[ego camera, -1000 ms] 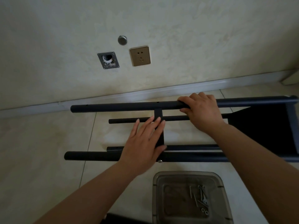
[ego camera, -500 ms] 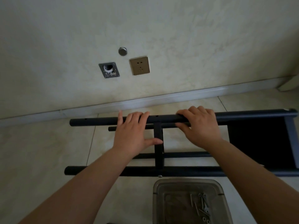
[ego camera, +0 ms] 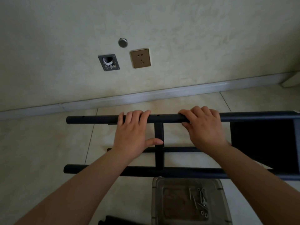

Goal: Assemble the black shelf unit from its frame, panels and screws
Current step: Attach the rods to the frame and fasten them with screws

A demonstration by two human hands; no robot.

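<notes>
Partly assembled black shelf frame (ego camera: 159, 143) lying on its side on the tiled floor (ego camera: 40, 151), just in front of the skirting board (ego camera: 146, 95); all positions below are given relative to the flat crossbar (ego camera: 158, 135) that joins the two upper tubes. The far tube (ego camera: 94, 119) runs left and right of the crossbar's far end, and both hands are closed over it: the left hand (ego camera: 132, 132) just left of the crossbar, fingers curled over the tube and thumb touching the crossbar's left edge; the right hand (ego camera: 205, 127) just right of it, fingers wrapped over the top. The symmetrical grip on either side of the joint probably serves to steady, lift or turn the whole frame without twisting it. The near tube (ego camera: 178, 172) lies at the crossbar's near end, with a thinner lower rail (ego camera: 178, 149) visible beneath, between the two tubes. Well right of the crossbar a black panel (ego camera: 263, 143) already fills the frame's end bay, which suggests the task is under way but the left bays are still open. Near of the crossbar, just beyond the near tube, a clear plastic container (ego camera: 191, 202) holds loose screws (ego camera: 201, 202), placed within easy reach for the next fixing step. A small hole in the far tube just above the crossbar appears to be a screw position; whether it is filled cannot be told.
</notes>
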